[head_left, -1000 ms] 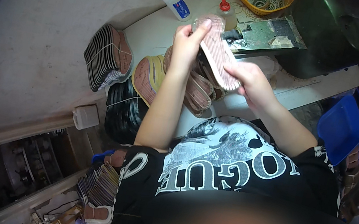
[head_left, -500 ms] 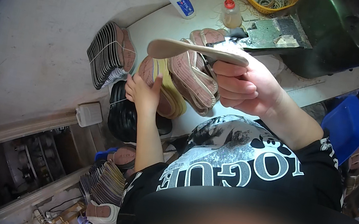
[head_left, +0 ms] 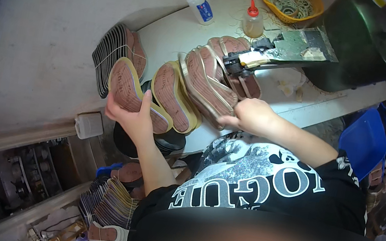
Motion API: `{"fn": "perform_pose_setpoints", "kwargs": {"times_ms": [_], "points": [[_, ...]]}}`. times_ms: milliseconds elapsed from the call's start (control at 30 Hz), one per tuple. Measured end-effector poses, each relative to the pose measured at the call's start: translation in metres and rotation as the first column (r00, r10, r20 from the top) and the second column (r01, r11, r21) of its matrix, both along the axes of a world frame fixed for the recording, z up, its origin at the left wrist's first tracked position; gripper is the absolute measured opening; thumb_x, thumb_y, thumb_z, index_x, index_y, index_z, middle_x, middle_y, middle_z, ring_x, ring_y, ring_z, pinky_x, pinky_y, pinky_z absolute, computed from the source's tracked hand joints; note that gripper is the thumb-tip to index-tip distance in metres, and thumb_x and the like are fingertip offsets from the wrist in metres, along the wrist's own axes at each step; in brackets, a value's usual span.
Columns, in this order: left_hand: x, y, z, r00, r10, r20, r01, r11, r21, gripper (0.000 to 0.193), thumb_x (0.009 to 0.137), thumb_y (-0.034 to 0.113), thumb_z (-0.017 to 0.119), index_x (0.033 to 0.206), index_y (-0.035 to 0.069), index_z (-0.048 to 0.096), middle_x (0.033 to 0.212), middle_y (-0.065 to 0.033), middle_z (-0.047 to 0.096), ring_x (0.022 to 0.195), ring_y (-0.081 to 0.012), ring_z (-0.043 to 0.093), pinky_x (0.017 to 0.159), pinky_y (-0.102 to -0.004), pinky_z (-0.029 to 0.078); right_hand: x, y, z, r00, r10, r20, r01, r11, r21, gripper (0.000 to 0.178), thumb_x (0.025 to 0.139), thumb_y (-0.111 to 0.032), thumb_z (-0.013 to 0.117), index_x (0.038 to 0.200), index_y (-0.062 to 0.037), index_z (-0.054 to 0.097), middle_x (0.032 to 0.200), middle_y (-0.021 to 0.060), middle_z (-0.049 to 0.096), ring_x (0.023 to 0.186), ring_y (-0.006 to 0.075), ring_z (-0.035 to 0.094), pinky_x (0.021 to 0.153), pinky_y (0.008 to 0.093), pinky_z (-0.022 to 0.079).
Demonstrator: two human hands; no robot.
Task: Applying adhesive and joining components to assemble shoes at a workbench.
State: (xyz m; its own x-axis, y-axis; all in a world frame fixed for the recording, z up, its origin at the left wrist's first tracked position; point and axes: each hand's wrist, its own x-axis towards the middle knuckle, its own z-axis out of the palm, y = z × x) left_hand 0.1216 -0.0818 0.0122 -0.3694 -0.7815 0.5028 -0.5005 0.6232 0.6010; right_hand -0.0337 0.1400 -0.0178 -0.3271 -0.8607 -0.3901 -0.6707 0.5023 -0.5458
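My left hand [head_left: 127, 118] holds up a brown insole [head_left: 126, 83] with a yellow edge, its thumb on the top face. A stack of similar yellow-edged insoles [head_left: 171, 91] lies just right of it. My right hand [head_left: 254, 118] is closed at the near end of a brown insole with beige edging [head_left: 206, 77], on top of a pile; its far edge is slightly blurred. Behind it, more strapped brown insoles [head_left: 230, 46] lie partly under the dark clamp-like end [head_left: 236, 65] of a machine arm.
A tied stack of striped-edge insoles [head_left: 110, 62] stands by the wall, above black soles [head_left: 171, 140]. A white bottle [head_left: 200, 5], a red-tipped squeeze bottle [head_left: 253, 24] and a yellow basket of bands [head_left: 288, 3] stand behind. The green machine [head_left: 356, 41] fills the far right; blue chairs [head_left: 366, 133] stand below.
My right hand has come down from holding a sole raised edge-on to the beige-edged pile. My left hand has lifted a yellow-edged insole and moved left with it.
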Motion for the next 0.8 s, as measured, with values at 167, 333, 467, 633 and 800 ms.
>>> {"fn": "perform_pose_setpoints", "kwargs": {"times_ms": [167, 333, 467, 633, 800], "points": [[-0.024, 0.057, 0.017, 0.762, -0.369, -0.533, 0.563, 0.783, 0.263, 0.079, 0.074, -0.008, 0.071, 0.135, 0.002, 0.021, 0.125, -0.0171, 0.04, 0.117, -0.028, 0.049, 0.099, -0.0391, 0.044, -0.006, 0.002, 0.04, 0.654, 0.019, 0.756, 0.408, 0.833, -0.374, 0.038, 0.089, -0.035, 0.064, 0.102, 0.0002, 0.062, 0.081, 0.0104, 0.068, 0.072, 0.0139, 0.063, 0.066, 0.0296, 0.05], [-0.064, 0.092, -0.003, 0.589, -0.405, -0.7, 0.743, 0.612, 0.271, 0.075, 0.082, 0.004, 0.07, 0.139, 0.0, 0.021, 0.131, -0.0146, 0.034, 0.118, -0.0242, 0.047, 0.099, -0.0369, 0.041, 0.002, -0.01, 0.032, 0.492, 0.134, 0.86, 0.659, 0.588, -0.468, 0.04, 0.087, -0.022, 0.067, 0.118, 0.0005, 0.059, 0.108, 0.009, 0.066, 0.097, 0.0124, 0.059, 0.088, 0.0302, 0.048], [-0.071, 0.091, -0.003, 0.603, -0.23, -0.764, 0.798, 0.182, 0.575, 0.069, 0.089, 0.015, 0.064, 0.14, -0.002, 0.022, 0.132, -0.0156, 0.04, 0.119, -0.021, 0.045, 0.098, -0.033, 0.041, -0.005, 0.026, 0.026, 0.604, 0.024, 0.797, 0.604, 0.638, -0.477, 0.032, 0.086, -0.021, 0.068, 0.11, 0.001, 0.064, 0.102, 0.0085, 0.068, 0.095, 0.0114, 0.06, 0.086, 0.0291, 0.048], [-0.083, 0.101, 0.018, 0.553, -0.247, -0.796, 0.773, -0.202, 0.601, 0.049, 0.087, 0.007, 0.06, 0.131, -0.005, 0.041, 0.115, -0.012, 0.06, 0.104, -0.0159, 0.059, 0.093, -0.0285, 0.045, -0.006, 0.032, 0.021, 0.605, 0.12, 0.787, 0.509, 0.702, -0.498, 0.041, 0.087, -0.033, 0.068, 0.109, 0.0006, 0.063, 0.096, 0.0075, 0.067, 0.088, 0.0115, 0.062, 0.081, 0.0286, 0.049], [-0.091, 0.106, 0.031, 0.457, -0.229, -0.86, 0.869, -0.092, 0.486, 0.047, 0.09, 0.019, 0.054, 0.127, -0.007, 0.044, 0.111, -0.0128, 0.062, 0.096, -0.0164, 0.062, 0.086, -0.0277, 0.049, -0.024, 0.024, -0.003, 0.051, 0.529, 0.847, 0.565, 0.684, -0.461, 0.064, 0.084, -0.052, 0.063, 0.121, -0.0014, 0.051, 0.105, 0.0077, 0.062, 0.095, 0.0146, 0.061, 0.082, 0.0278, 0.049]]}}
